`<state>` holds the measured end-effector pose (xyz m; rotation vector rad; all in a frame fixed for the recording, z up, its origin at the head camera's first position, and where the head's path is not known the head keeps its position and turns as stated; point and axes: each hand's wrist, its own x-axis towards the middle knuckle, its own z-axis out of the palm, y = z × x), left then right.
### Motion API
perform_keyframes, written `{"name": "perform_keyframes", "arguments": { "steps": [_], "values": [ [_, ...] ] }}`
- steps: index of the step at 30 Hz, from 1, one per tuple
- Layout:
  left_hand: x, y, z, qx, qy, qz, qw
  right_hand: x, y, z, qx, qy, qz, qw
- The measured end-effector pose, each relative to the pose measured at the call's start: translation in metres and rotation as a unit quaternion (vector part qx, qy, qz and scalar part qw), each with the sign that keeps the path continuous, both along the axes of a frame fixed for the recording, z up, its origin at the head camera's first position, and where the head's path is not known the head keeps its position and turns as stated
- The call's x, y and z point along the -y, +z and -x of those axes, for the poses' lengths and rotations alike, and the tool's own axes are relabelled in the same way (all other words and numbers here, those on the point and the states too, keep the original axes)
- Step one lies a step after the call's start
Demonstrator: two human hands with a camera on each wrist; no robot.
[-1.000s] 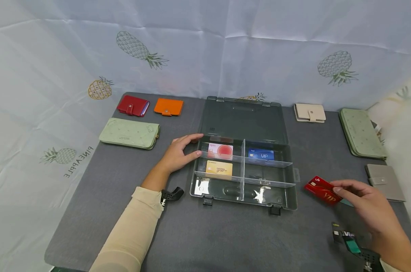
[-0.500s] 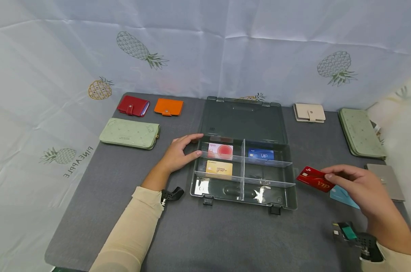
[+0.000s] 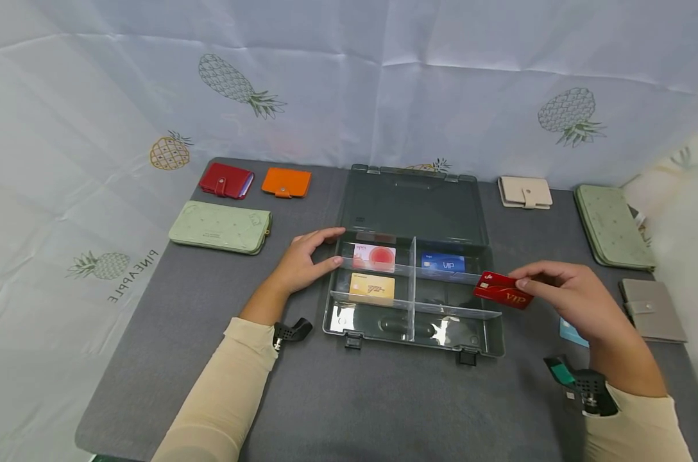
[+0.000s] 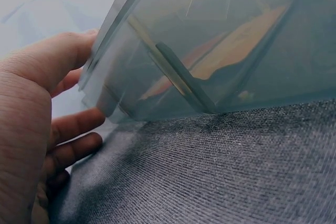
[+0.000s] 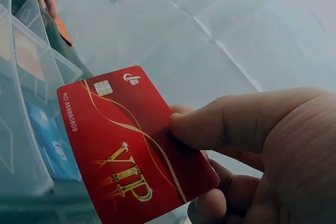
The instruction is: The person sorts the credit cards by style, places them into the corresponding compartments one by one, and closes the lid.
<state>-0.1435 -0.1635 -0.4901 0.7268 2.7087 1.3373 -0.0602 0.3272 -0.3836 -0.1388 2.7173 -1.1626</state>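
Fingers [image 5: 231, 121] of right hand [image 3: 574, 298] pinched narrow on one short end of glossy red plastic card [image 3: 502, 290], thumb on printed face, other fingertips beneath. Gold "VIP" lettering, gold swirl lines, small chip, white logo and a row of digits along one short edge on card. Held nearly flat, just above right wall of smoky transparent plastic organiser box [image 3: 487, 333], over middle right compartment, free end toward box centre.

Fingers [image 4: 73, 153] of left hand [image 3: 303, 260] gently curved, nearly straight, resting against left wall of box near rear corner; thumb on rim.

Underside of red card hidden in both views. Fingertips beneath card only partly visible from right wrist camera. Contents of box blurred through wall in left wrist view; only pale orange and pink shapes discernible. Light blue card [image 3: 572, 333] right of box mostly covered by right hand.

Inside box: pink card [image 3: 374, 256] rear left compartment, gold card [image 3: 373, 286] middle left, blue card [image 3: 444, 262] rear right. Red card clear of all three, closest to blue card, gripped end outside box, free end inside rim line.
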Motion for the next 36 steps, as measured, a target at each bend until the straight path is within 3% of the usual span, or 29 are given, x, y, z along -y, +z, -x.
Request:
{"name": "perform_keyframes", "arguments": {
  "steps": [14,19,26,36],
  "values": [
    [0.0,0.002,0.0,0.001,-0.002,-0.004,1.0,0.043,-0.009,0.023,0.026,0.062,0.065,0.996],
    [-0.001,0.002,0.0,-0.001,-0.002,0.0,1.0,0.055,-0.013,0.028,0.042,0.084,0.044,0.995],
    [0.0,0.002,-0.001,-0.004,-0.002,-0.002,1.0,0.069,-0.015,0.03,0.052,0.076,-0.026,0.995],
    [0.0,0.002,0.0,-0.005,-0.001,-0.001,1.0,0.074,-0.02,0.027,-0.002,0.106,-0.077,0.991]
  ]
}}
